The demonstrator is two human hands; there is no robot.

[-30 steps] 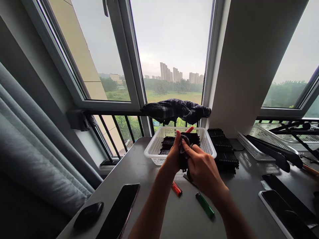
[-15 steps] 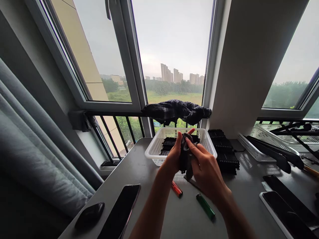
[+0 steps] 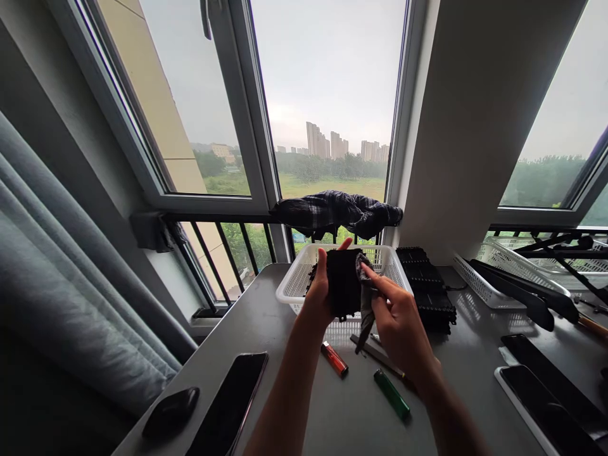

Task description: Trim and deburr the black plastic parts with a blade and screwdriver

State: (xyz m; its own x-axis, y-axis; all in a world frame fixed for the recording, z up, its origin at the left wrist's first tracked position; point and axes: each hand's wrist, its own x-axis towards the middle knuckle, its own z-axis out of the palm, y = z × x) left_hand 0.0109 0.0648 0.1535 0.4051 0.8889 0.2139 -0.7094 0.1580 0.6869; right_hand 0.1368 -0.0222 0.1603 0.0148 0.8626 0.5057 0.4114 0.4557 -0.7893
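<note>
In my left hand [image 3: 319, 292] is a flat black plastic piece [image 3: 344, 282] with small tabs along its lower edge, raised over the near side of a white basket [image 3: 287, 292]. My right hand [image 3: 396, 316] pinches a crumpled grey cloth [image 3: 365, 304] against the piece's right edge, and the cloth's tail hangs down. Below the hands a red lighter [image 3: 335, 359] and a green lighter [image 3: 391, 394] lie on the grey table. A thin stick-like tool [image 3: 380, 356] lies between them, partly behind my right hand.
Similar black pieces [image 3: 425, 285] are stacked right of the basket. At left lie a phone [image 3: 230, 402] and a mouse [image 3: 171, 411]. More phones [image 3: 546, 405] and another white basket [image 3: 489, 294] with black parts are on the right. Plaid fabric [image 3: 332, 212] hangs on the window railing.
The black piece has turned so its broad face shows. The cloth in my right hand has moved right, from over the piece to its right edge.
</note>
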